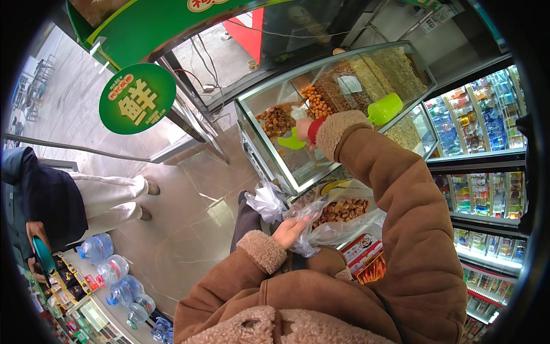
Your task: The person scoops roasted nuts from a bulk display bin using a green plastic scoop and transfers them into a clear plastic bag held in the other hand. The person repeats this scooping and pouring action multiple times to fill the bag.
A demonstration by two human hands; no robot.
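My right hand [307, 133] reaches over the glass display case [295, 186], its fingers closed round a lime-green scoop [291, 140]. The scoop is beside a heap of brown, glossy dried pieces [278, 119] in the left compartment. Closer to my body, my left hand [291, 231] grips the edge of a clear plastic bag [321, 232]. Similar brown pieces [344, 211] lie in the bag. Some of my left fingers are covered by the plastic.
Orange round snacks [316, 102] and other dry goods fill more compartments. A second green scoop [385, 109] rests at the case's near edge. A red box [362, 252] is near my right arm. Large water bottles [123, 289] and another person [51, 195] are at left; lit shelves [481, 114] are at right.
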